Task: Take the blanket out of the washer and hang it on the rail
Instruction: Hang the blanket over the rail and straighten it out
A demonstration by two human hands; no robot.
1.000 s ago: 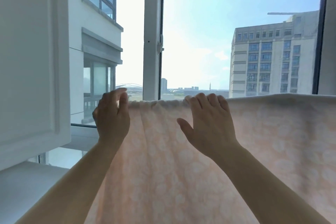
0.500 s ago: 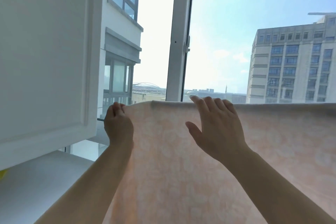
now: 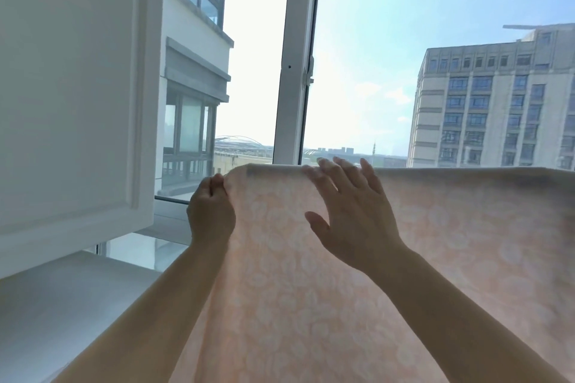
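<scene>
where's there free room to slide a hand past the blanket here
Free: the gap left of the blanket, between its edge and the white cabinet door. Crowded: the top fold, where the left hand pinches the corner and the right hand lies flat.

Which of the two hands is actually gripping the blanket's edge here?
The left hand: its fingers are curled, pinching the blanket at its top left corner. The right hand lies flat with fingers spread against the cloth.

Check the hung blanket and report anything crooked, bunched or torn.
Nothing stands out. The blanket hangs flat with a straight top edge; the left hand pinches its left corner, and the right hand lies flat on it.
</scene>
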